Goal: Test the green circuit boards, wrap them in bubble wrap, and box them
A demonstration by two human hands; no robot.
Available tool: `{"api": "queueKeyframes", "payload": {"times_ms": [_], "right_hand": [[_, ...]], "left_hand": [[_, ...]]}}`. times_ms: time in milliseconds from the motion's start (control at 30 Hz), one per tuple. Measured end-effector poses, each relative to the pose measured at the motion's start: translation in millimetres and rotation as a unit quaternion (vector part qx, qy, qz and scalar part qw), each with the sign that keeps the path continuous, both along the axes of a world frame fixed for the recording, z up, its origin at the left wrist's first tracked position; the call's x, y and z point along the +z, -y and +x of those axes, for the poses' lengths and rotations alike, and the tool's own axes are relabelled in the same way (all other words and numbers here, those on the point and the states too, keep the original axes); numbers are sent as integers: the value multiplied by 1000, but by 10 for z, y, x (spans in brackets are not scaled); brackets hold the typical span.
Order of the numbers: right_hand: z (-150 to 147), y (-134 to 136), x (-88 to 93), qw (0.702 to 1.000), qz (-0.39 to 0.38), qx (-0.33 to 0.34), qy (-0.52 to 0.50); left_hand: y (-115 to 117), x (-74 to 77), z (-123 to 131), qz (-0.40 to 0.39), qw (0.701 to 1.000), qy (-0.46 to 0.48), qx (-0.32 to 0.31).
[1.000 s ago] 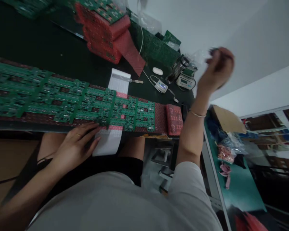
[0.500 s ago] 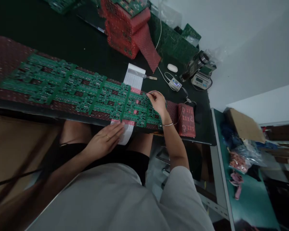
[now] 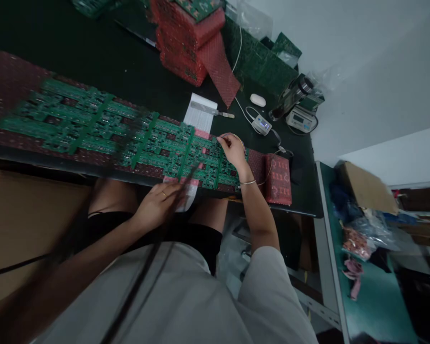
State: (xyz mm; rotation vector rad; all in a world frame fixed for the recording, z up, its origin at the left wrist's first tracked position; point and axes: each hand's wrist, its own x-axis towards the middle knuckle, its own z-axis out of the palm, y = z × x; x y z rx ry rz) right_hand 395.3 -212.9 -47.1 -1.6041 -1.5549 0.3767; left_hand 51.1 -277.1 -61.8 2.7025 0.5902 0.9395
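Observation:
A row of green circuit boards (image 3: pixel 168 145) lies on a long strip of red bubble wrap (image 3: pixel 14 79) along the table's front edge. My right hand (image 3: pixel 234 149) is over the right end of the row. Its thumb and forefinger are closed in a pinch at the boards' far edge, and what is between them is hidden. At the front edge, my left hand (image 3: pixel 157 200) lies with fingers stretched out, near a white paper (image 3: pixel 188 198) hanging over the edge. Dark blurred strands cross in front of its fingertips.
Behind the row, a printed paper sheet (image 3: pixel 199 114) lies under a slim tool (image 3: pixel 215 112). A red bubble-wrapped packet (image 3: pixel 279 179) sits at the right end. Farther back are a red-wrapped stack (image 3: pixel 182 50), a white rounded object (image 3: pixel 258 100), a small display device (image 3: pixel 261 124) and a bottle (image 3: pixel 290 99).
My left hand has drawn slightly back, its fingers a little more bent. Dark blurred strands have swung across the view. The right hand stays nearly where it was.

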Motion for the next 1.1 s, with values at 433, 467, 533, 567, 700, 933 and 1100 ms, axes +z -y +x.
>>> {"api": "queueKeyframes", "payload": {"times_ms": [433,467,533,567,700,933,1100], "right_hand": [[-97,0,-6,999,-2,-9,50],[-109,-8,15,998,-7,-8,58],[-130,-30,65,997,-16,-6,74],[-139,-43,91,996,-19,-3,81],[-159,-88,169,994,-37,9,100],[-154,-89,166,993,-29,8,116],[-153,-103,142,992,-33,15,119]], "left_hand": [[-61,129,127,57,997,44,-4],[-63,133,126,60,997,42,-3],[-66,125,118,60,998,30,5],[-67,114,110,60,998,22,8],[-68,51,82,40,999,9,8],[-3,106,78,-16,999,24,21],[-148,407,201,-108,992,58,35]]}}
